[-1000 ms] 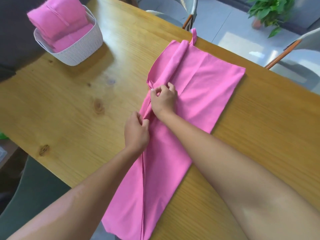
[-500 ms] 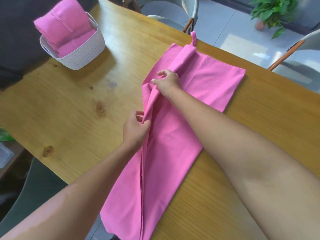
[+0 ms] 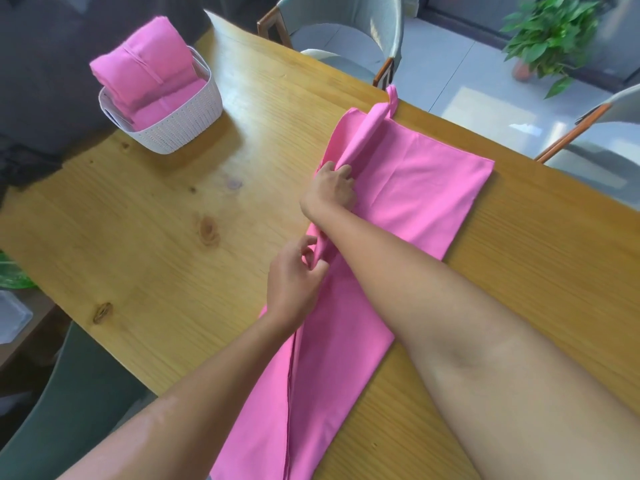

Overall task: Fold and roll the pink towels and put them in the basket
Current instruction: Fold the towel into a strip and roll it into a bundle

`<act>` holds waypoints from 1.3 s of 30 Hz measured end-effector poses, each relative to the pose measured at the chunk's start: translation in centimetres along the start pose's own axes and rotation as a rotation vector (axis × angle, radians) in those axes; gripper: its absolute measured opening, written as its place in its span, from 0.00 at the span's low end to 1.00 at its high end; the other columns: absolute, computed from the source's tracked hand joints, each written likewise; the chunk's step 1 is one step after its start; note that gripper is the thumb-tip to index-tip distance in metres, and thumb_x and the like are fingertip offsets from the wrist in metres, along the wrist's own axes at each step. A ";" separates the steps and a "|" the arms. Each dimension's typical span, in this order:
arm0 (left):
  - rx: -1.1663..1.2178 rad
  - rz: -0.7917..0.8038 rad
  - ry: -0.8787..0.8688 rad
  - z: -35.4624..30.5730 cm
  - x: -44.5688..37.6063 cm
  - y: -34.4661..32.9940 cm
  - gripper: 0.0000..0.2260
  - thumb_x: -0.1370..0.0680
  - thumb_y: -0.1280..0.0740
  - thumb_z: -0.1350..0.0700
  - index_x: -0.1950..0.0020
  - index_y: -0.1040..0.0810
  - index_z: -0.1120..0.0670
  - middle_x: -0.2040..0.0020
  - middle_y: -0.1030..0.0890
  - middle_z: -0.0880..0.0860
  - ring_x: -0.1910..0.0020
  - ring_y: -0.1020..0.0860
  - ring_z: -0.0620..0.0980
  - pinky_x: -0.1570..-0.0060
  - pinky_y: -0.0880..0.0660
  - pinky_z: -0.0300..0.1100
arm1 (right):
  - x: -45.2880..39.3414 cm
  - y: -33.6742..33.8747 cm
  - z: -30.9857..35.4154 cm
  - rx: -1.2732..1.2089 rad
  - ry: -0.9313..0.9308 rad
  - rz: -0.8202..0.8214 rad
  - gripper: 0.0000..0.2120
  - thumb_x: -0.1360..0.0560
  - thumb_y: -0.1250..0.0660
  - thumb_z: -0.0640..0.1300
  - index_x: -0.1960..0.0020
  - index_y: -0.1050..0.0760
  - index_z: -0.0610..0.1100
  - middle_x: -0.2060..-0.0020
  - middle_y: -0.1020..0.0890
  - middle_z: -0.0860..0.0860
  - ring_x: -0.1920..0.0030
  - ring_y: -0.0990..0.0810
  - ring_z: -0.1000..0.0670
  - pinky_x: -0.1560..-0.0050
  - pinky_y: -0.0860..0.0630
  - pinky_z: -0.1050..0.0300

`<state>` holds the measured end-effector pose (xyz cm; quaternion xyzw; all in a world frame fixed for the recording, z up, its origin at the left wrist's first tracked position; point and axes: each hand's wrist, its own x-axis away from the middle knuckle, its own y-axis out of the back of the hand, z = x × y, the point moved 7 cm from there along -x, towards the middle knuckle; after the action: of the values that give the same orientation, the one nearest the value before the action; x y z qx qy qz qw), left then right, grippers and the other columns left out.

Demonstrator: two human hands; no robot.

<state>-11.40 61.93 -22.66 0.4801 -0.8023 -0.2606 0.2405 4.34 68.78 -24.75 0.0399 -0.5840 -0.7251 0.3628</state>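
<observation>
A long pink towel (image 3: 408, 202) lies spread across the wooden table (image 3: 156, 244), its near end hanging over the front edge. Its left long edge is raised into a loose fold. My right hand (image 3: 330, 190) grips that raised edge at the far part. Closer to me, my left hand (image 3: 294, 278) pinches the same edge. A small loop sticks out at the towel's far corner. A white woven basket (image 3: 180, 129) stands at the back left with rolled pink towels (image 3: 145, 74) in it.
Grey chairs with wooden arms stand beyond the far edge (image 3: 346, 32) and at the right (image 3: 595, 140). A potted plant (image 3: 547, 39) is on the floor at the back right. A dark chair (image 3: 69, 403) sits below the table's front left edge.
My right hand slid farther up the towel's left edge and lifted it; my left hand stayed near the middle, still pinching the edge. The view shifted slightly.
</observation>
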 end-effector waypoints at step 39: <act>-0.279 0.633 -0.387 -5.0 9.2 -10.9 0.18 0.22 0.33 0.55 0.32 0.29 0.49 0.47 0.20 0.49 0.51 0.22 0.54 0.53 0.24 0.52 | -6.6 11.7 -27.9 -0.673 -0.242 -0.415 0.10 0.22 0.38 0.44 0.62 0.34 0.47 0.62 0.26 0.50 0.62 0.29 0.49 0.71 0.39 0.58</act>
<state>-5.08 48.38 -24.74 0.1135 -0.8980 -0.3660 0.2161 28.18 49.09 -25.68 -0.0496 -0.3322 -0.9328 0.1306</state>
